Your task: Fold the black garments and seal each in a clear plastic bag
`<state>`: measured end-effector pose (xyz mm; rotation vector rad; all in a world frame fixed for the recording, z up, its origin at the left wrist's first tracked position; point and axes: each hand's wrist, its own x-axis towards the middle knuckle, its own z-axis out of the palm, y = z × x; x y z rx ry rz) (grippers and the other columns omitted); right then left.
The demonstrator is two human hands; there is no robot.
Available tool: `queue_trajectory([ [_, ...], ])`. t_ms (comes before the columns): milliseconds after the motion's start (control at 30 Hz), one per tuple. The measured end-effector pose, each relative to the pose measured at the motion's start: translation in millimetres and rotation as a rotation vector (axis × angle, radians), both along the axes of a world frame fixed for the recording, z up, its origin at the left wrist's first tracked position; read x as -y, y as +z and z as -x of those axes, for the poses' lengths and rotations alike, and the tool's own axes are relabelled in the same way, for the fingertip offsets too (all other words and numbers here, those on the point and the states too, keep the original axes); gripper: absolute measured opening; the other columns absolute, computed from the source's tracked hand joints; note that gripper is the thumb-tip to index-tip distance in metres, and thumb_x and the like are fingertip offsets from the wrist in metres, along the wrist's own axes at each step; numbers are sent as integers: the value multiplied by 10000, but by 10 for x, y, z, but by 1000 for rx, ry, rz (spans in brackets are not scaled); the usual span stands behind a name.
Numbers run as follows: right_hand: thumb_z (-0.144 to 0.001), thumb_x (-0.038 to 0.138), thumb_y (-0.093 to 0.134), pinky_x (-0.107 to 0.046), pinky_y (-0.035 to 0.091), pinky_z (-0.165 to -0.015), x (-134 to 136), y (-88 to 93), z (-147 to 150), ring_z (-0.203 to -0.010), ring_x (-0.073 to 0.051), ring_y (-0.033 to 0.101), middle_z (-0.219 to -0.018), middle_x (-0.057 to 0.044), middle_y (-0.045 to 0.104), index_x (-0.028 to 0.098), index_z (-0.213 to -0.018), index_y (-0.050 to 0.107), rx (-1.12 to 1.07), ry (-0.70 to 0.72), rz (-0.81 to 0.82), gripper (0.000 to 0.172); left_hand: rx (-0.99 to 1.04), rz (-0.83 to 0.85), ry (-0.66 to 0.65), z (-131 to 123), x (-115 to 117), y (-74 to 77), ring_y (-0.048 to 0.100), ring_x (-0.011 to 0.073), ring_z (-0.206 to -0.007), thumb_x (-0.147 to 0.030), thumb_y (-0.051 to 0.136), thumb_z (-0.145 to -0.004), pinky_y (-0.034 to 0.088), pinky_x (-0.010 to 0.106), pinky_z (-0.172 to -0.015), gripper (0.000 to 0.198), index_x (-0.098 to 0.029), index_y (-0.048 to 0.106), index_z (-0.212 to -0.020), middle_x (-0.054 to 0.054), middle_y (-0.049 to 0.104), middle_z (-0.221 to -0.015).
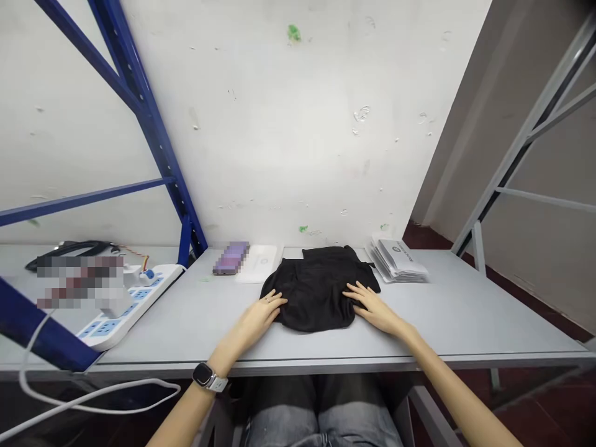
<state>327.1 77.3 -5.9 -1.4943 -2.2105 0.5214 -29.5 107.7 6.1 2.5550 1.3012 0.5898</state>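
A folded black garment (318,287) lies in the middle of the grey table (465,316). My left hand (261,312) rests flat at its left edge with fingers stretched out onto the cloth. My right hand (371,304) lies flat on its right side, fingers spread. Neither hand grips anything. A smartwatch (205,374) sits on my left wrist.
Behind the garment lie a purple phone (231,257) and a white flat device (258,262). A stack of clear plastic bags (398,259) sits at the back right. A white power strip (125,304) with cable lies left, by a blue rack post (158,143). A white wall stands behind.
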Motion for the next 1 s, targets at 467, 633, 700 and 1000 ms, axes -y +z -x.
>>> queue_trajectory([
  [467, -867, 488, 532, -454, 417, -1024, 1044, 521, -420, -1187, -292, 541, -1194, -50, 649, 288, -950, 698, -325, 0, 197, 273, 90, 47, -13, 339, 972, 294, 450, 238, -1296, -255, 480, -880, 502, 345, -941, 156, -274, 623, -940, 38, 605, -1272],
  [633, -863, 484, 523, -360, 506, -837, 1155, 304, -423, -954, -255, 630, -981, -33, 699, 289, -899, 695, -200, -66, 176, 262, 77, -1, 59, 491, 976, 115, 615, 215, -1074, -282, 439, -890, 426, 412, -1023, 211, -300, 616, -1002, 4, 699, -1049],
  [700, -880, 499, 480, -317, 496, -690, 1045, 377, -390, -763, -216, 608, -786, -20, 665, 248, -790, 655, -208, -89, 135, 319, 148, -61, 175, 457, 874, 149, 639, 214, -949, -338, 429, -891, 498, 358, -888, 195, -280, 615, -900, 1, 707, -924],
  [1000, -904, 471, 408, -429, 427, -772, 62, 317, -142, -770, -267, 596, -802, -72, 660, 218, -843, 600, 109, -407, -376, 323, 245, -71, 458, 161, 136, 358, 598, 160, -644, -434, 412, -886, 435, 258, -638, 261, -224, 567, -879, -15, 628, -671],
])
